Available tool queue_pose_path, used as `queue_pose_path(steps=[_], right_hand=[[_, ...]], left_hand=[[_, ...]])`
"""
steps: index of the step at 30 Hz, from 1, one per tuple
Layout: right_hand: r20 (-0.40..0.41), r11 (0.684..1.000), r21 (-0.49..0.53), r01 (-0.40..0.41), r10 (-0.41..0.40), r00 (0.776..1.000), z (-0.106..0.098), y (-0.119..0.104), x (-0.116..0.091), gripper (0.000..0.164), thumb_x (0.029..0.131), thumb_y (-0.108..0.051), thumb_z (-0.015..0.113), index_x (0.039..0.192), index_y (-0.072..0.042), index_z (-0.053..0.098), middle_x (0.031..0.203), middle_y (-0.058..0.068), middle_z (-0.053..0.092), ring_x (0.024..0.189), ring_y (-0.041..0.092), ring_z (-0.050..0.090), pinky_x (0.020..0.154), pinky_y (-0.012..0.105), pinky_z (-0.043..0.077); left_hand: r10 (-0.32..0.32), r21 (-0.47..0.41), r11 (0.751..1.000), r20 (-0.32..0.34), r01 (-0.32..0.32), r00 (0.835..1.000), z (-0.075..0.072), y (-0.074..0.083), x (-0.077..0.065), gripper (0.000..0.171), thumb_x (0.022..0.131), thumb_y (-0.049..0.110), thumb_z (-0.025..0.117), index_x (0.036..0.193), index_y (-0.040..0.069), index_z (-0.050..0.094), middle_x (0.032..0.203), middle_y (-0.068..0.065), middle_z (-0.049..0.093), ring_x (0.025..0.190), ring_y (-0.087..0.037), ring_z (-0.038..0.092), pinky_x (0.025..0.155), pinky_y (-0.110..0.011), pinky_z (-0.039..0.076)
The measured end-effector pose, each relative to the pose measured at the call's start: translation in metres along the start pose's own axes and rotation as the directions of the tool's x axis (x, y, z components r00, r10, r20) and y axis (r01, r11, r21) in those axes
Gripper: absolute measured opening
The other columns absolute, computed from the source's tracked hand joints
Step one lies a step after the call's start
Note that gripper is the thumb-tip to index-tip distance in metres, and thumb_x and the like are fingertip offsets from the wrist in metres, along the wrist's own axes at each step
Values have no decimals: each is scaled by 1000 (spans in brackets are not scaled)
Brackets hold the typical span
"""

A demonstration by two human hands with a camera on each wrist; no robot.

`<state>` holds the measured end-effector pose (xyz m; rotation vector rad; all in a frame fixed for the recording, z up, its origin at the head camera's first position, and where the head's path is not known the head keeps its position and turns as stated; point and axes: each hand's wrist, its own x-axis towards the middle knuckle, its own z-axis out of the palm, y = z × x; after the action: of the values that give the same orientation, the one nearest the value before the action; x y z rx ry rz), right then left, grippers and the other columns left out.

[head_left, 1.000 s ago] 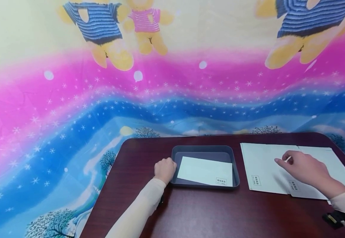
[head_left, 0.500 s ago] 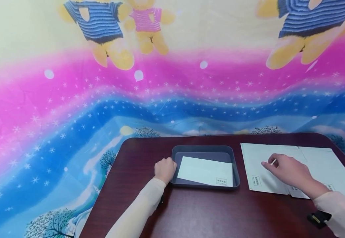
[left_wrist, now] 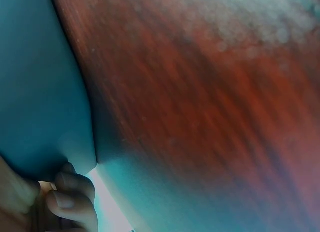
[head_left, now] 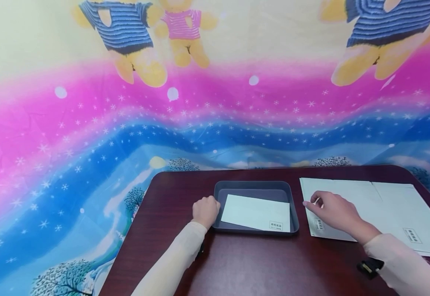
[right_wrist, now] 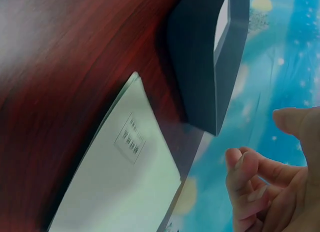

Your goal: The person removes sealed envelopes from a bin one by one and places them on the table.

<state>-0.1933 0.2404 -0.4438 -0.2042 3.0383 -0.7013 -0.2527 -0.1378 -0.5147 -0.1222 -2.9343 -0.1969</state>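
Observation:
My left hand [head_left: 205, 211] grips the left rim of a dark grey rectangular tray [head_left: 252, 186]; its curled fingers [left_wrist: 72, 202] show at the tray's edge in the left wrist view. In the tray, slightly askew, lies a white envelope [head_left: 255, 211] with a small printed box in its lower right corner. My right hand [head_left: 335, 211] hovers with nothing in it over the left part of the white envelopes [head_left: 381, 218], to the right of the tray. Its fingers are loosely bent and the thumb stands apart from them in the right wrist view.
Everything stands on a dark red-brown wooden table [head_left: 259, 263] with rounded far corners. Behind it hangs a colourful cloth [head_left: 215, 102] printed with bears and snowflakes. The envelopes lie in overlapping stacks near the table's right edge, their printed boxes toward the front.
My right hand has moved left across the envelopes, from the right stack to near the left edge, uncovering a printed box on the right. The left hand and the tray have stayed in place.

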Motion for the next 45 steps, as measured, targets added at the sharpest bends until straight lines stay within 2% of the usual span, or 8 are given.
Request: queue_pose_path(steps=[7,12,17,25,36,45], right_hand=[[9,1000,26,16,-16,1000,6,-18,3,35,95,-43,65,102,-9,69,85,2,69,70,14,59,52,33,42],[14,998,48,32,-33,999,14,-28,5,30,96,-41,65,97,-11,68,75,-1,62,60,14,52,50,33,40],[16,997,51,54,-55,998,22,-36,9,25,96,-38,66,93,-13,67,66,-3,56,59,14,49,52,32,38],[11,996,32,79,-79,997,34,-47,19,27,96,-38,66,98,-12,69,64,-4,55,57,13,48,52,32,36],[46,992,26,121,-122,991,40,-63,28,26,96,-37,67,101,-12,69,74,-4,63,58,11,51,54,31,40],[56,989,-37,147,-144,988,48,-69,39,28,93,-37,70,102,-10,69,78,-2,64,63,11,52,55,31,42]], left_hand=[[11,-6,1000,0,-11,1000,-1,0,0,51,97,23,61,50,19,39,43,4,32,40,-13,34,41,-30,30],[9,-2,1000,-1,-9,1000,-1,0,-1,50,96,23,61,50,19,41,43,3,34,40,-14,36,41,-30,31],[11,-1,1000,4,-11,1000,0,-1,0,51,96,23,60,50,19,40,43,4,34,40,-13,36,41,-30,31],[11,-6,1000,-3,-11,1000,1,-2,0,51,96,22,60,50,19,39,43,3,32,40,-14,35,41,-30,31],[8,-2,1000,-4,-8,1000,1,-1,0,49,96,24,61,51,18,44,44,2,39,40,-15,40,41,-31,35],[-10,-5,1000,3,11,1000,1,0,0,48,96,23,61,51,18,44,44,1,40,41,-15,41,42,-32,36]])
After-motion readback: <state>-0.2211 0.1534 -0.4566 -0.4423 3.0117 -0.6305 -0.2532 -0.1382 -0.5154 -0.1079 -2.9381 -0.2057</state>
